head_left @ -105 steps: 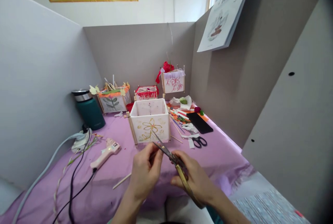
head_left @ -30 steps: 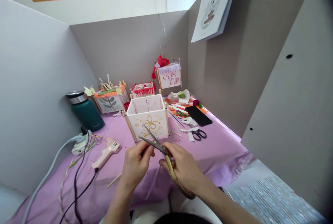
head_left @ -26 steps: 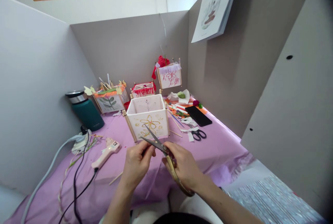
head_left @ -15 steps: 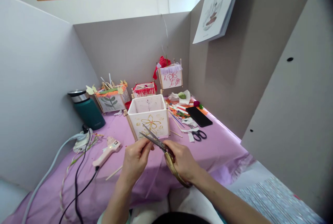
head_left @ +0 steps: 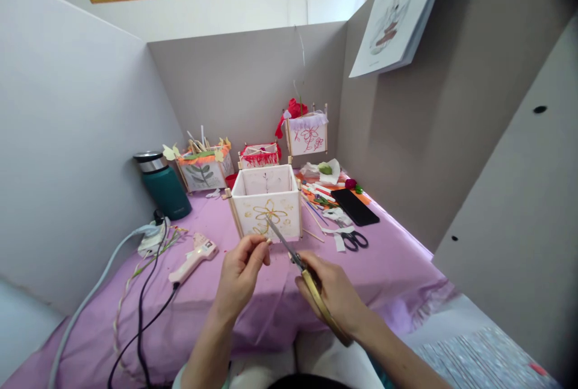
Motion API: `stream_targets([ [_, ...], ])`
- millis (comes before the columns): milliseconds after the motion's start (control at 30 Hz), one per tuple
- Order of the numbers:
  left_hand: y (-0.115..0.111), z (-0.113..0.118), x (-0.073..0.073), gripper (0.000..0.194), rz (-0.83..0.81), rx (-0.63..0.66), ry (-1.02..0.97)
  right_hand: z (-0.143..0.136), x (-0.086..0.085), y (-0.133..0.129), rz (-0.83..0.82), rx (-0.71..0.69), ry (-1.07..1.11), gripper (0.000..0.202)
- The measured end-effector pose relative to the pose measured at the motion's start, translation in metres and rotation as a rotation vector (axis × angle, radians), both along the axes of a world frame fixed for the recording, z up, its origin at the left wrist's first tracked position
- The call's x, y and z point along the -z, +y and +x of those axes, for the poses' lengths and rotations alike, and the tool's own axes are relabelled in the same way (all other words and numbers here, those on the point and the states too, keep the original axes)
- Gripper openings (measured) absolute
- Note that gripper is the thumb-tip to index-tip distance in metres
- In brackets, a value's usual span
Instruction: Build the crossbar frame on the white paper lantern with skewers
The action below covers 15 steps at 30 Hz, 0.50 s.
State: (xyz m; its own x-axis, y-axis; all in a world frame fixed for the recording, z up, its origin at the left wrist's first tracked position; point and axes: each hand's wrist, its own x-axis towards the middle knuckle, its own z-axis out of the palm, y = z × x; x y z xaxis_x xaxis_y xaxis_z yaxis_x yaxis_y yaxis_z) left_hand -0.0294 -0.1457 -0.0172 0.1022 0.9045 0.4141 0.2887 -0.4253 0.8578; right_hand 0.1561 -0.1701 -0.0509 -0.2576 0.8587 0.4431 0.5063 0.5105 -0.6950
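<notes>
My left hand [head_left: 246,265] is closed in a pinch, with the pale tip of a small thin stick [head_left: 268,241] showing at the fingertips; the rest of it is hidden. My right hand [head_left: 332,289] grips gold-handled scissors [head_left: 318,298], whose blades look nearly together and point up and away, just right of the left fingertips. Behind both hands stands a white open-topped box [head_left: 244,214] with wooden sticks at its corners and a yellow flower drawn on the front.
A pink glue gun [head_left: 194,261], its cords, a power strip [head_left: 151,241] and a teal bottle [head_left: 165,190] occupy the left. To the right lie black-handled scissors [head_left: 355,240], a phone [head_left: 355,206], sticks and paper scraps. Decorated boxes [head_left: 203,177] stand behind; grey panels enclose the purple-covered table [head_left: 271,311].
The scissors have drawn right, away from my left fingertips, and their blades have come together. A pale stick end that showed beside my left wrist is out of sight. The view has shifted slightly.
</notes>
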Motion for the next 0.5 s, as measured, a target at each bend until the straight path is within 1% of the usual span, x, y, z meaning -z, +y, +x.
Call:
stream_targets([
  [67,0.000,-0.001,0.001,0.020,0.002,0.010,-0.004,0.001,-0.007,-0.001,0.023,-0.012,-0.032,0.024],
  [167,0.001,-0.004,0.004,0.022,-0.006,0.033,-0.027,0.002,-0.013,-0.002,0.047,-0.001,-0.088,0.027],
  [300,0.001,-0.006,0.007,0.023,-0.006,0.044,-0.059,0.002,-0.015,-0.002,0.059,0.023,-0.128,0.026],
  [500,-0.002,-0.007,0.004,0.025,0.009,0.056,-0.073,-0.001,-0.019,-0.004,0.048,-0.006,-0.118,0.024],
])
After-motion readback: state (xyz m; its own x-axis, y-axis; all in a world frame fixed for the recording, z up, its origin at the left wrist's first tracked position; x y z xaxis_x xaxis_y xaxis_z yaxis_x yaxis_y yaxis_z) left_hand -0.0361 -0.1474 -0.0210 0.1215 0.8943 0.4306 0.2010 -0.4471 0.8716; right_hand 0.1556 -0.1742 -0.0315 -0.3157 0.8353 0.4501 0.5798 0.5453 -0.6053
